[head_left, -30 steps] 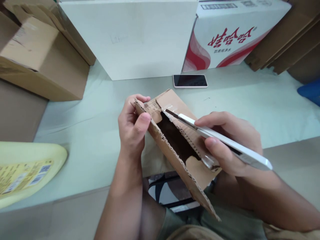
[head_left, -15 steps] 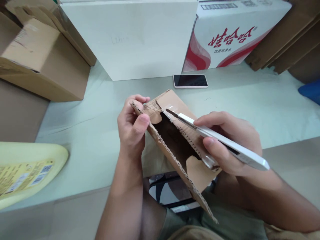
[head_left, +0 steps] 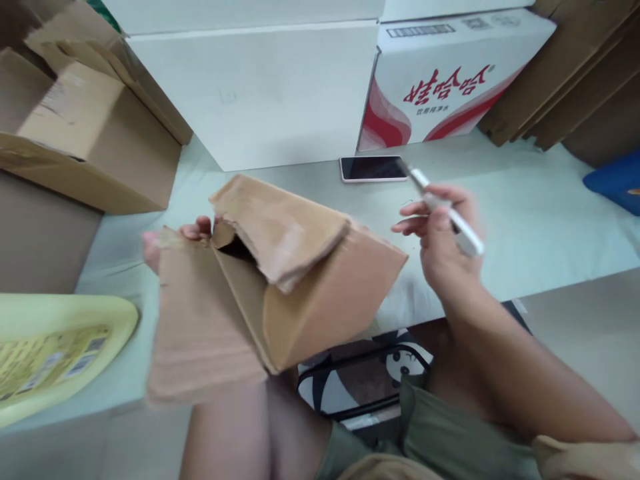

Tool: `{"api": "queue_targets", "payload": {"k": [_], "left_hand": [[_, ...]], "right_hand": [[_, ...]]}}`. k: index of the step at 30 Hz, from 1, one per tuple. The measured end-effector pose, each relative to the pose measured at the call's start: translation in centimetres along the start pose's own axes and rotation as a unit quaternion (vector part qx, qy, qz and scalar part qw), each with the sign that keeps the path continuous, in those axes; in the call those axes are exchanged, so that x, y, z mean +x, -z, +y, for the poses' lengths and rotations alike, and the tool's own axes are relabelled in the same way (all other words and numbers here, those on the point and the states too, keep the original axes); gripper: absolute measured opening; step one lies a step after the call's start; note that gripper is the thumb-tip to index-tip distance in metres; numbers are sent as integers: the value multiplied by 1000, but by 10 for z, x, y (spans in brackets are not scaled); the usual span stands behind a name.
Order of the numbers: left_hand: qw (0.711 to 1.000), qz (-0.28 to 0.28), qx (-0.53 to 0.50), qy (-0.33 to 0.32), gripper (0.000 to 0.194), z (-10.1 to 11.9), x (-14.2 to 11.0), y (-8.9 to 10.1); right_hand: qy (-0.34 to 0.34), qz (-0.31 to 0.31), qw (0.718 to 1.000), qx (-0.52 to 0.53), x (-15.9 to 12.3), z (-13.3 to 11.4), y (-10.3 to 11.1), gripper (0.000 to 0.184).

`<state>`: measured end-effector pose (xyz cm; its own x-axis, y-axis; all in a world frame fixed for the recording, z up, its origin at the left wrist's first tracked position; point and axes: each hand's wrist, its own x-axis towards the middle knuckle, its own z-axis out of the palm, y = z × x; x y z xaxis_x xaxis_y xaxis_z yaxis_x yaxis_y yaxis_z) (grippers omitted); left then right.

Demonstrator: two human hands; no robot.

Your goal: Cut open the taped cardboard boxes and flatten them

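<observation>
My left hand (head_left: 196,229) grips the far left side of a small brown cardboard box (head_left: 330,300), its fingers curled over the cardboard and partly hidden behind a flap. The box is tilted, with one wide flap (head_left: 200,320) folded out to the left and another (head_left: 290,227) lying partly over the dark opening. Off to the right, my right hand (head_left: 445,233) holds a white utility knife (head_left: 463,227) between thumb and palm, some fingers stretched out. The knife's blade end points away, up and left near the phone, apart from the box.
A phone (head_left: 374,169) lies on the pale green tabletop (head_left: 525,220) before a plain white box (head_left: 260,100) and a red-and-white carton (head_left: 450,87). Brown cartons (head_left: 130,147) stand left, above a yellow bottle (head_left: 65,353). At the right edge is something blue (head_left: 617,183).
The box has turned and shifted left, its flaps now spread open. My right hand has drawn the knife away from the box, up and to the right.
</observation>
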<state>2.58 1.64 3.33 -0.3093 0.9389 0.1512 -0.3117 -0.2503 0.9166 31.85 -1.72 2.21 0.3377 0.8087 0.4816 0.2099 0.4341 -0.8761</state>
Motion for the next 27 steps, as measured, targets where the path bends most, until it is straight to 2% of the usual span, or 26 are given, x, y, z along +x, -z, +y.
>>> {"api": "queue_targets", "payload": {"k": [1,3,4,8,10,13,15,17,19,22,25,27], "left_hand": [[995,71,-70,-2,43,2,-2,2],[994,74,-85,-6,32,3,-6,0],[994,71,-86,-15,33,1,-7,-2],[994,59,-77,-46,56,-14,0,-14],[992,48,-57,-98,55,-22,8,-16],[977,32,18,-209,42,-30,16,-12],[960,22,80,-267,45,-31,19,-7],[944,-5,146,-295,46,-29,19,-3],[936,-38,198,-288,43,-28,19,1],[941,-55,228,-243,42,-31,24,9],[947,-51,232,-214,40,-36,31,19],[958,-25,215,-190,36,-36,34,23]], "right_hand": [[-16,-22,1000,11,-6,5,-2,39],[-30,-60,997,36,-17,10,-5,40],[-31,-76,996,46,-21,9,-6,42],[-32,-139,987,68,-31,3,-8,52],[-41,-168,982,79,-33,2,-7,51],[-45,-211,971,107,-36,7,-4,48],[-47,-242,963,111,-38,12,-3,52],[-49,-273,955,104,-39,17,-2,56],[-46,-293,949,101,-39,19,-3,59],[-43,-308,945,101,-38,21,-4,60],[-48,-313,944,97,-35,21,-4,62],[-58,-304,947,81,-34,21,-4,62]]}}
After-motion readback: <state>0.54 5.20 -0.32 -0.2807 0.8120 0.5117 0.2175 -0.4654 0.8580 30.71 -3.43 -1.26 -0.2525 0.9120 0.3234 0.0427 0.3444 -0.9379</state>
